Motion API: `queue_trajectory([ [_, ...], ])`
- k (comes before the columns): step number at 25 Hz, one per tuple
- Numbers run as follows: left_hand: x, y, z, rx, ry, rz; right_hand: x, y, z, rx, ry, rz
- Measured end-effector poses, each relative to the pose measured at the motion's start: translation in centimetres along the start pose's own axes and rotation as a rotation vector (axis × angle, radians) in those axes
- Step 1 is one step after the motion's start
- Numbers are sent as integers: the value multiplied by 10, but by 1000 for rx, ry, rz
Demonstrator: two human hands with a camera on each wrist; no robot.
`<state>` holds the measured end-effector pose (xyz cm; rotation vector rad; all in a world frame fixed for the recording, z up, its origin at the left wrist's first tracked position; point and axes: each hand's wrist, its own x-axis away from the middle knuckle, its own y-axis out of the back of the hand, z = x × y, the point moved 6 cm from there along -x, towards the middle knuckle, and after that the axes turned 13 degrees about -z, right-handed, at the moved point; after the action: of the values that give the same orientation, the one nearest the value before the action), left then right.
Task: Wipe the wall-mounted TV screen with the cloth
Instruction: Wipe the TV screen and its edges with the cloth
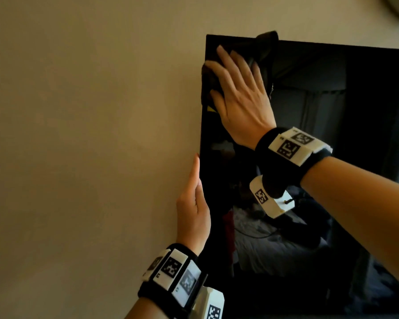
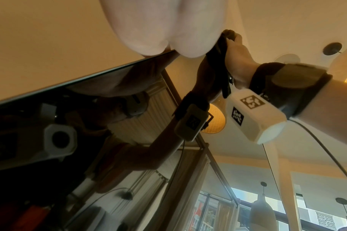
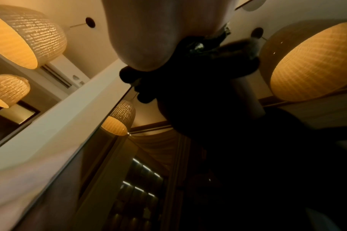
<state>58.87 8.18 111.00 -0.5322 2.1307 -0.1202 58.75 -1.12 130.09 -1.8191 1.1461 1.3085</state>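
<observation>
While pressed flat under right hand (image 1: 237, 93), fingers (image 1: 226, 57) spread wide, dark cloth (image 1: 266, 42) at top-left corner of wall-mounted TV screen (image 1: 332, 157). Soft, limp, light; best pinned by palm, not pinched. Glossy panel likely fragile, so light pressure. Left hand (image 1: 194, 203) straight-fingered, steadying the left bezel against beige wall (image 1: 90, 134).

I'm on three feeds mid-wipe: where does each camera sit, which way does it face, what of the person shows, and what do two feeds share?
Head: above, looking forward at the wall, the TV screen, the right hand flat on the cloth, and the left hand at the TV's left edge.
Left wrist: looks up along the screen; left fingers, right hand, cloth.
Right wrist: looks up at ceiling lamps; right hand, cloth.
Shared: all three show the cloth.
</observation>
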Motion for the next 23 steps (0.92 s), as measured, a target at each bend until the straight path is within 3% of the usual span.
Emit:
queue_trajectory([
  [12,36,11,28,-53,89,-23,107,3,35,-23,4,90],
  [23,94,40,74,10,179,22,211,10,72,-39,-106,202],
])
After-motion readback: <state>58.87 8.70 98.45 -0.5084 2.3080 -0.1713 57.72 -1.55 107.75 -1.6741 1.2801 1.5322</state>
